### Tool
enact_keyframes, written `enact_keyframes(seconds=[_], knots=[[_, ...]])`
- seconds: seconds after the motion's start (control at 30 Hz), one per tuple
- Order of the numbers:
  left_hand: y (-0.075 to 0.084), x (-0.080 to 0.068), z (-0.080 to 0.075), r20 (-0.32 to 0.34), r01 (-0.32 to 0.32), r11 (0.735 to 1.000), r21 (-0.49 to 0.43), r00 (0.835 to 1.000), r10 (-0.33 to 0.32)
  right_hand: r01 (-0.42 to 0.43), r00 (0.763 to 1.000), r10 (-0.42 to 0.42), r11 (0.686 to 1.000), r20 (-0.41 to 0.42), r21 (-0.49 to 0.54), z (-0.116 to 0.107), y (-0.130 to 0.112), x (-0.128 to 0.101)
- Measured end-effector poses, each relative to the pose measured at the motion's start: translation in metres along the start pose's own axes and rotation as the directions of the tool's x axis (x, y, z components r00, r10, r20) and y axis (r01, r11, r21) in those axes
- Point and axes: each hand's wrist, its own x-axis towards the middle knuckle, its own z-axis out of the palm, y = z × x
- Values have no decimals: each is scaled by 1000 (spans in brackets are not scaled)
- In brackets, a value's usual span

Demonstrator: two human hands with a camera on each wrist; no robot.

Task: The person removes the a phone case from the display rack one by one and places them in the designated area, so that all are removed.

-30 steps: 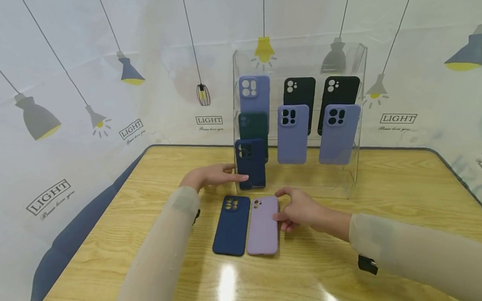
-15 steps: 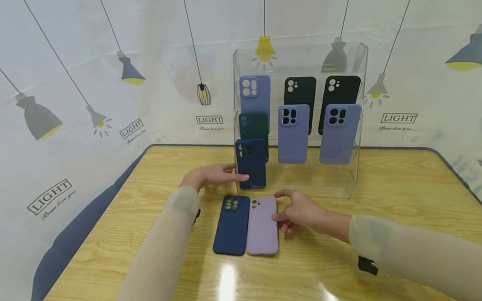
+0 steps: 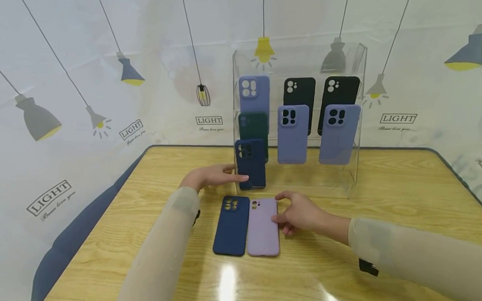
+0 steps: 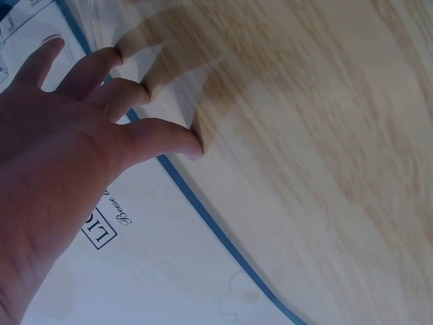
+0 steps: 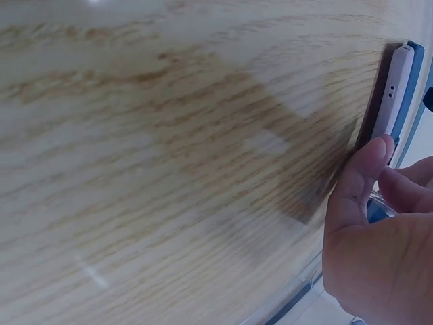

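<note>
One table carries one clear stand, our landmark. We see two hands. The left hand is at the stand's lower left corner, fingers spread; whether they press on it we cannot tell. The right hand is in front of the stand, thumb and forefinger pinching the lilac case at its right-hand corner nearest the stand. From those fingers, the case lies flat toward the stand's left side, long axis pointing at the stand; the right hand is nearer. We count nine cases. Seven sit in the stand: three periwinkle cases, two black cases, one green case, one navy case. Two lie before it: the lilac case and, beside it, a second navy case.
</note>
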Motion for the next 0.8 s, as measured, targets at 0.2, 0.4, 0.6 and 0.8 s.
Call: enact_keyframes(seconds=[0.2, 0.4, 0.6, 0.8], knots=[[-1, 0, 0, -2, -1, 1000, -4, 1000, 1, -15, 1000, 15, 1000, -14, -1, -2, -2, -1], [-1, 0, 1, -2, -8, 1000, -9, 1000, 8, -24, 1000, 24, 1000, -3, -14, 0, -3, -3], [1, -2, 2, -1, -3, 1000, -16, 1000, 3, -19, 1000, 19, 999, 0, -28, -1, -4, -5], [0, 0, 1, 0, 4, 1000, -25, 1000, -4, 87, 996, -86, 993, 17, -76, -21, -29, -7]])
